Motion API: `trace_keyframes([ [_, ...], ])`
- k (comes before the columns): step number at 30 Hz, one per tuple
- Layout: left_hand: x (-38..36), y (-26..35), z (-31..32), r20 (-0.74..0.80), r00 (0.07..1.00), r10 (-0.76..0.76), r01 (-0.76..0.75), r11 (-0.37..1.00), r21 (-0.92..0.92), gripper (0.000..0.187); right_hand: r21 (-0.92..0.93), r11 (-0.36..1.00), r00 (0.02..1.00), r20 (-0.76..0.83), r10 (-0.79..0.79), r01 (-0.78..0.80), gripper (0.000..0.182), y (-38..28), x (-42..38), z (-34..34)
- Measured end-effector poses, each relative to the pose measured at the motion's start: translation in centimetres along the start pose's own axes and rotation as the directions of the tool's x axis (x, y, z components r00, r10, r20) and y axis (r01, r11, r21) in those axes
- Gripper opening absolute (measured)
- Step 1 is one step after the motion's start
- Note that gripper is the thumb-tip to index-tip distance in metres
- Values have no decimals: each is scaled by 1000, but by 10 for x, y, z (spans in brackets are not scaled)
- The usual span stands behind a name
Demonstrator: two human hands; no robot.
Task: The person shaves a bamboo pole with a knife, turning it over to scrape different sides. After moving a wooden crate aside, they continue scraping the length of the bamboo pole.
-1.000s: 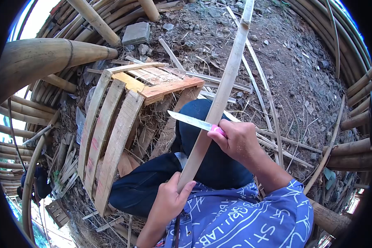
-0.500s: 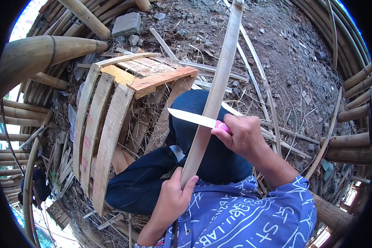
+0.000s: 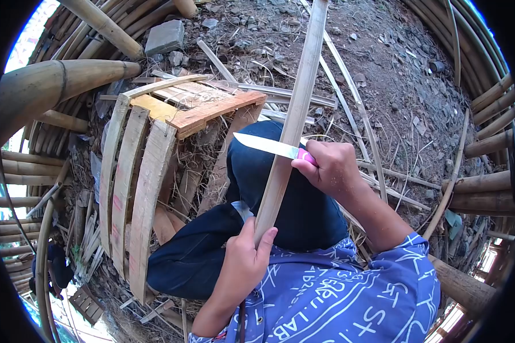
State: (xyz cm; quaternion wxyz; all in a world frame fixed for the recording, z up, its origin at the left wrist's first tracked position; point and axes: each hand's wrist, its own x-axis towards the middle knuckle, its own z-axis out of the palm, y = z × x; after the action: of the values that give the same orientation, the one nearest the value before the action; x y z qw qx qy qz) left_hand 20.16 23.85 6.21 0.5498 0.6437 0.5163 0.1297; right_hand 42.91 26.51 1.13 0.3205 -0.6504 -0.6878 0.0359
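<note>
A long flat bamboo strip runs from my lap up past my raised knee to the top of the view. My left hand is closed round its lower end, the thumb lying along the near edge. In my right hand is a knife with a pink handle, gripped in the fist. Its pale blade lies across the strip, touching or nearly touching it, with the tip pointing left. The strip's lowest end is hidden by my left hand.
A slatted wooden crate stands to the left of my knee, with thin shavings around it. Thin bamboo strips lie on the soil ahead. A grey block sits at the upper left. Thick bamboo poles surround the place.
The view has shifted slightly, so the crate and ground appear further left. The knife blade sits a little higher along the strip. Both hands keep their hold.
</note>
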Motion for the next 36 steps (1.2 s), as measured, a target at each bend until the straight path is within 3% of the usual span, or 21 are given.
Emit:
trace_keyframes([
  [8,-1,1,4,-20,1000,-15,15,1000,-8,22,-33,996,996,-9,-87,87,48,8,6,4],
  [12,-5,-3,7,-21,1000,2,-2,1000,-4,21,-66,998,998,-57,-12,8,48,23,24,-1],
  [14,-4,-3,7,-14,1000,-25,24,995,-96,20,-62,996,994,-83,-75,69,49,31,30,5],
  [20,-7,2,8,-8,998,-68,66,992,-109,21,-94,995,994,-110,-26,16,49,47,58,-2],
  [25,-8,-2,6,20,997,-80,82,987,-142,23,-156,986,980,-181,-87,59,52,76,84,0],
  [28,-10,0,3,30,994,-106,110,984,-142,24,-86,996,982,-189,13,-29,55,101,100,-2],
  [32,-10,0,2,32,991,-128,132,981,-143,24,-188,964,951,-279,133,-190,62,133,113,-4],
  [36,-8,-3,2,30,993,-118,121,984,-132,23,-28,955,891,-367,266,-296,66,138,109,-4],
])
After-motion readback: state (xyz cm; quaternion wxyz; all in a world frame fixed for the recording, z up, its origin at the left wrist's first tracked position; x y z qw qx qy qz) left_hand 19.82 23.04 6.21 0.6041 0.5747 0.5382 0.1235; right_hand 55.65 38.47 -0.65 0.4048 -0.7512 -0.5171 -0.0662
